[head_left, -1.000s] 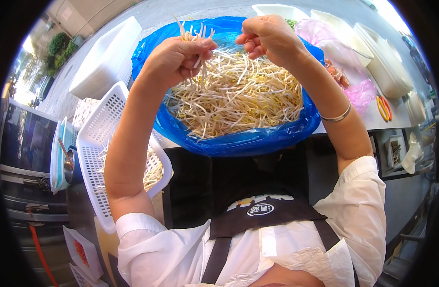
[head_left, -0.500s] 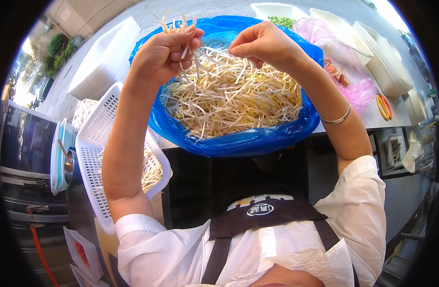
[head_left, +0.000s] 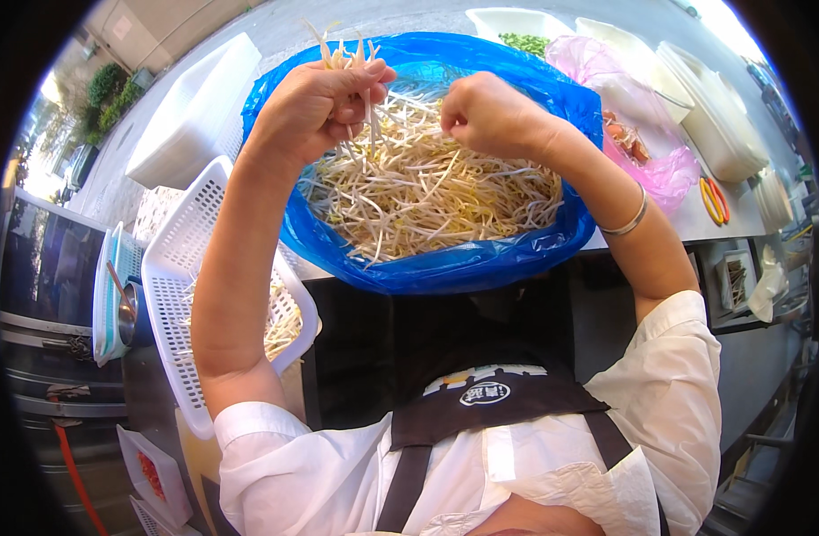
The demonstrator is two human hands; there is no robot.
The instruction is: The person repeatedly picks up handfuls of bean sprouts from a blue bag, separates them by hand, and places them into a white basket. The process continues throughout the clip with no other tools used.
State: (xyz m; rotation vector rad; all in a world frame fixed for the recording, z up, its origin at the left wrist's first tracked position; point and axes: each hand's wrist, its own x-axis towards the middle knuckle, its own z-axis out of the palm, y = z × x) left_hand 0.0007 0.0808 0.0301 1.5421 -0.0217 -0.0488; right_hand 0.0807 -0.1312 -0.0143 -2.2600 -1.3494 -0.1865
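Note:
A large heap of bean sprouts (head_left: 445,196) fills a blue plastic bag (head_left: 401,277) in front of me. Over its far left part, my left hand (head_left: 316,107) is closed round a small bunch of bean sprouts (head_left: 347,55), whose ends stick out above and below the fingers. My right hand (head_left: 494,112) hovers over the heap's far right, fingers curled into a pinch; anything between the fingertips is hidden. Beneath my left forearm, a white perforated basket (head_left: 173,295) also contains some sprouts.
White bins (head_left: 200,116) stand at the far left. Pink plastic bags (head_left: 660,179), orange-handled scissors (head_left: 714,200) and stacked pale containers (head_left: 718,116) are on the right. A metal pot (head_left: 128,313) sits left of the basket, a tray of red pieces (head_left: 150,473) lower left.
My left hand has shifted slightly right with its bunch. My right hand has lowered a little toward the heap, and its fingers have curled inward.

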